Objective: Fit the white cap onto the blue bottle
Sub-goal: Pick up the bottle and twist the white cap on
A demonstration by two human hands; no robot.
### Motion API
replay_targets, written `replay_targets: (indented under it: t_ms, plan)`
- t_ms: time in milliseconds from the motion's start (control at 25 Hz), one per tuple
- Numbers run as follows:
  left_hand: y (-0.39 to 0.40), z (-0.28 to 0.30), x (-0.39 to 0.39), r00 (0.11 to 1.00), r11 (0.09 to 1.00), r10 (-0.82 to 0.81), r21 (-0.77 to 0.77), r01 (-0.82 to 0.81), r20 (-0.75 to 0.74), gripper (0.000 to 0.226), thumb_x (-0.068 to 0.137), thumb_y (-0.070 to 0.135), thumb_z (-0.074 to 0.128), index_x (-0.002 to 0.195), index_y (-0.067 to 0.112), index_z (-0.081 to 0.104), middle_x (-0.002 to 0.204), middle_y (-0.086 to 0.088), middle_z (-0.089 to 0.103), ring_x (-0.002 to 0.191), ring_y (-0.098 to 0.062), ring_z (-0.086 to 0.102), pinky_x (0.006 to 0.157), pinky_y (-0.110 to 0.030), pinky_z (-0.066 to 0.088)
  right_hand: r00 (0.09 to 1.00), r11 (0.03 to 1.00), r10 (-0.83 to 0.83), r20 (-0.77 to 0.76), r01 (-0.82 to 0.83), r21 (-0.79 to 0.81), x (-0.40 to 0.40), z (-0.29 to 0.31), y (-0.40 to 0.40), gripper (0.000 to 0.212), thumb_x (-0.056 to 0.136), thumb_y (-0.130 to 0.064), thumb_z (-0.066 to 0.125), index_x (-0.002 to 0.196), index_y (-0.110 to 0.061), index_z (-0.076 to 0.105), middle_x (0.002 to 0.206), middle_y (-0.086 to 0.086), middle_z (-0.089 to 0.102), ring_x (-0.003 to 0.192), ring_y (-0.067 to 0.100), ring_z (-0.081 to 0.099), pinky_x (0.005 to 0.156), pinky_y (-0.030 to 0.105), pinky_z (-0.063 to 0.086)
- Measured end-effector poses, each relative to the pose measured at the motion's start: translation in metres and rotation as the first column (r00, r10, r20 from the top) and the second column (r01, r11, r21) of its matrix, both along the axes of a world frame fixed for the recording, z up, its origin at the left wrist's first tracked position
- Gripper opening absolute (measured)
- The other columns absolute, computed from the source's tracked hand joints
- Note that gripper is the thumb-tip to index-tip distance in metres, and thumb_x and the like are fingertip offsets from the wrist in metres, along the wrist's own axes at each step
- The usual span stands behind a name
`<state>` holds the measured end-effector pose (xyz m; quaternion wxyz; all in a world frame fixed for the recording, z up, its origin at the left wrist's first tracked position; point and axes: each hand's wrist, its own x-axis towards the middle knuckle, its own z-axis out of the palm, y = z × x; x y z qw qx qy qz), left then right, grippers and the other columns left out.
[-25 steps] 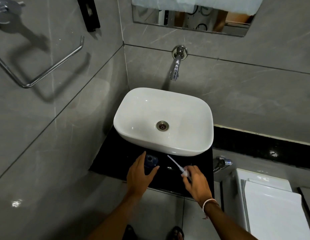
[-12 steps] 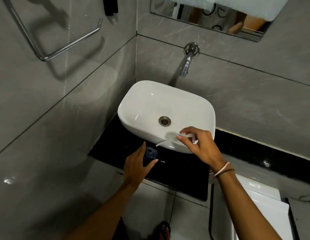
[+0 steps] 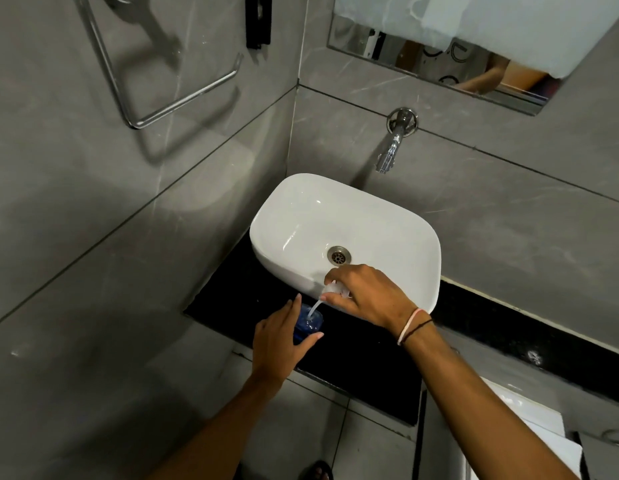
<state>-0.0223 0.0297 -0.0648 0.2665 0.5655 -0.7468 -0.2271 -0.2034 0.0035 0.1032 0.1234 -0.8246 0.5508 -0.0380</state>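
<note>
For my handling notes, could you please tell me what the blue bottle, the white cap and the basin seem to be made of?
Blue bottle: likely translucent plastic; light glows through its blue wall.
White cap: probably plastic, with a thin translucent tube reaching the bottle's mouth.
Basin: apparently glazed ceramic; glossy white with sharp highlights.

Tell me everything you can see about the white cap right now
The white cap looks like plastic, with a thin pale tube hanging from its underside. The right hand pinches it from above, hiding most of its body, so its shape is unclear. It is held tilted in front of the sink's near rim, above and right of the blue bottle, which the left hand steadies. The tube's lower end reaches into the bottle's mouth; the cap itself is not yet seated.
</note>
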Motion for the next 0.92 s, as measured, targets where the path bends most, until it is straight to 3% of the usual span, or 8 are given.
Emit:
replay_targets:
  t_ms: [120, 280, 480, 680, 800, 920]
  plan:
    - [0.001, -0.001, -0.001, 0.999, 0.999, 0.041, -0.036, -0.040, 0.026, 0.089, 0.075, 0.072, 0.063, 0.145, 0.021, 0.043, 0.140, -0.001, 0.059, 0.125, -0.019, 0.056, 0.101, -0.041, 0.043, 0.986, 0.995, 0.086, -0.141, -0.076, 0.071, 0.018, -0.011, -0.006, 0.030, 0.096, -0.043, 0.060, 0.109, -0.017, 0.062, 0.108, 0.009, 0.070, 0.095, 0.032, 0.066, 0.075, 0.044, 0.056]
    - [0.002, 0.000, -0.006, 0.994, 0.992, 0.105, -0.075, -0.102, 0.039, 0.086, 0.073, 0.075, 0.060, 0.139, 0.022, 0.050, 0.132, 0.002, 0.065, 0.119, -0.017, 0.060, 0.096, -0.040, 0.045, 0.975, 0.992, 0.102, -0.199, -0.084, 0.098, 0.033, -0.031, -0.007, 0.032, 0.090, -0.036, 0.067, 0.113, -0.015, 0.061, 0.115, 0.008, 0.069, 0.102, 0.034, 0.066, 0.076, 0.045, 0.058]
    - [0.002, -0.004, -0.004, 0.995, 0.991, 0.101, -0.094, -0.098, 0.024, 0.088, 0.073, 0.077, 0.055, 0.140, 0.021, 0.049, 0.127, 0.002, 0.068, 0.114, -0.018, 0.063, 0.092, -0.040, 0.046, 0.999, 0.974, -0.049, -0.021, 0.053, 0.219, 0.015, -0.044, 0.000, 0.066, 0.080, -0.032, 0.080, 0.139, -0.027, 0.048, 0.127, 0.003, 0.064, 0.114, 0.026, 0.060, 0.088, 0.041, 0.054]
    - [0.000, -0.007, -0.002, 0.996, 0.991, 0.090, -0.104, -0.088, 0.015, 0.086, 0.072, 0.075, 0.060, 0.141, 0.024, 0.049, 0.124, 0.005, 0.070, 0.112, -0.015, 0.064, 0.093, -0.038, 0.044, 0.987, 0.970, -0.093, 0.132, 0.060, 0.237, 0.013, -0.052, 0.000, 0.048, 0.085, -0.012, 0.075, 0.128, -0.025, 0.059, 0.124, 0.003, 0.067, 0.109, 0.025, 0.064, 0.090, 0.044, 0.056]
    - [-0.002, -0.008, -0.001, 0.994, 0.989, 0.092, -0.119, -0.085, 0.057, 0.083, 0.071, 0.074, 0.064, 0.137, 0.025, 0.053, 0.121, 0.007, 0.070, 0.111, -0.013, 0.064, 0.091, -0.037, 0.044, 0.986, 0.978, -0.140, 0.087, 0.124, 0.168, 0.019, -0.055, -0.005, 0.021, 0.085, -0.021, 0.074, 0.103, -0.023, 0.065, 0.104, 0.001, 0.072, 0.095, 0.027, 0.067, 0.077, 0.040, 0.056]
    - [-0.004, -0.008, -0.001, 0.993, 0.989, 0.101, -0.111, -0.094, 0.063, 0.075, 0.069, 0.075, 0.065, 0.125, 0.025, 0.061, 0.117, 0.008, 0.072, 0.111, -0.013, 0.064, 0.089, -0.038, 0.045, 0.970, 0.964, -0.216, 0.110, 0.194, 0.179, 0.019, -0.059, -0.009, 0.036, 0.076, -0.045, 0.081, 0.102, -0.025, 0.066, 0.095, -0.005, 0.068, 0.088, 0.022, 0.065, 0.073, 0.036, 0.052]
